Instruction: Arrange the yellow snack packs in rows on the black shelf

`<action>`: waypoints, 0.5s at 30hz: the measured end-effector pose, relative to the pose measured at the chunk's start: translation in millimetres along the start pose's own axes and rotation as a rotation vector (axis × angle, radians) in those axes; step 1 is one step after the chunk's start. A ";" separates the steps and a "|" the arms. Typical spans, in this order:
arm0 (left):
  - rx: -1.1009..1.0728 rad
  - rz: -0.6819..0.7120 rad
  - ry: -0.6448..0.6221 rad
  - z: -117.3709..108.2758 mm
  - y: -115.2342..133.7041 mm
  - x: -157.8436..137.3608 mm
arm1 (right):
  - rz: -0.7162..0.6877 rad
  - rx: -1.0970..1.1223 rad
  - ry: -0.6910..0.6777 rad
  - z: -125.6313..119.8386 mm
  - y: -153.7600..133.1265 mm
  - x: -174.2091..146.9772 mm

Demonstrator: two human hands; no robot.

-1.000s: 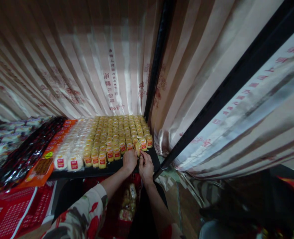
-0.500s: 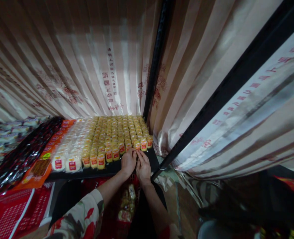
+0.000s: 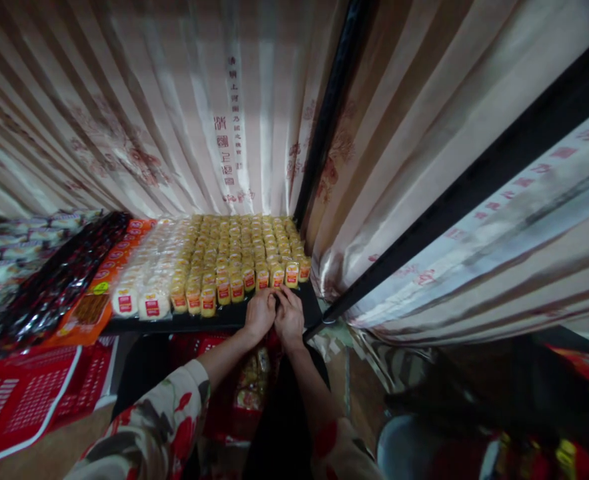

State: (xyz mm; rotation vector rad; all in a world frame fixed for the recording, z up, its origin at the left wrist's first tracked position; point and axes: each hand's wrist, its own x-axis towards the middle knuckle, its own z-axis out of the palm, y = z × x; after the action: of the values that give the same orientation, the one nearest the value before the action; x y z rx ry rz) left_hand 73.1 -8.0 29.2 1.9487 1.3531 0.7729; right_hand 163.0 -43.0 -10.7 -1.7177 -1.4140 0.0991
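Note:
Rows of small yellow wrapped cakes with red labels [image 3: 237,287] stand close together on a black shelf [image 3: 174,325]. At their front edge, toward the right end, my left hand [image 3: 261,313] and my right hand [image 3: 289,315] meet with bent fingers and fingertips together. Whatever lies between those fingertips, if anything, is too small and dim to make out. Just behind the fingers is a front-row cake [image 3: 277,275]. White wrapped cakes [image 3: 153,305] fill the rows to the left.
Orange snack packs [image 3: 89,310], shiny dark packs [image 3: 39,293] and white packs [image 3: 19,250] lie farther left. A red basket [image 3: 19,393] stands below. Pleated curtains [image 3: 184,120] and black posts [image 3: 404,247] enclose the shelf. Yellow packs [image 3: 251,380] sit beneath my arms.
The view has shifted, so the shelf appears higher. My hands have drawn slightly back from the front cakes, whose labels show more fully. My fingertips remain together.

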 end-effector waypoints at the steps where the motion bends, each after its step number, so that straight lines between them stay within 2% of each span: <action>1: -0.009 0.021 0.004 -0.7 -2.7 -3.9 | -0.010 0.010 0.010 -1.2 -0.4 -0.4; 6: -0.065 0.180 -0.015 -8.9 -31.9 -42.5 | -0.056 0.127 0.114 -9.6 -10.7 -14.5; 9: -0.083 0.202 -0.121 -16.2 -59.6 -74.1 | -0.063 0.214 0.089 -12.7 -24.2 -36.5; 11: -0.090 0.047 -0.248 -19.9 -80.4 -92.6 | -0.046 0.271 -0.008 -8.3 -32.0 -54.6; 13: -0.119 -0.250 -0.348 -21.5 -101.8 -106.7 | 0.015 0.272 -0.172 3.8 -35.9 -72.1; 15: -0.155 -0.515 -0.380 -20.5 -121.7 -116.5 | 0.151 0.206 -0.381 22.4 -35.7 -86.6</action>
State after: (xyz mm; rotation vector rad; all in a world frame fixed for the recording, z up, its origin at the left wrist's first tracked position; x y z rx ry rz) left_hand -47.3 -82.3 -64.6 1.4376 1.4157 0.2358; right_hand 93.4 -103.1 -39.6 -1.6874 -1.4799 0.6621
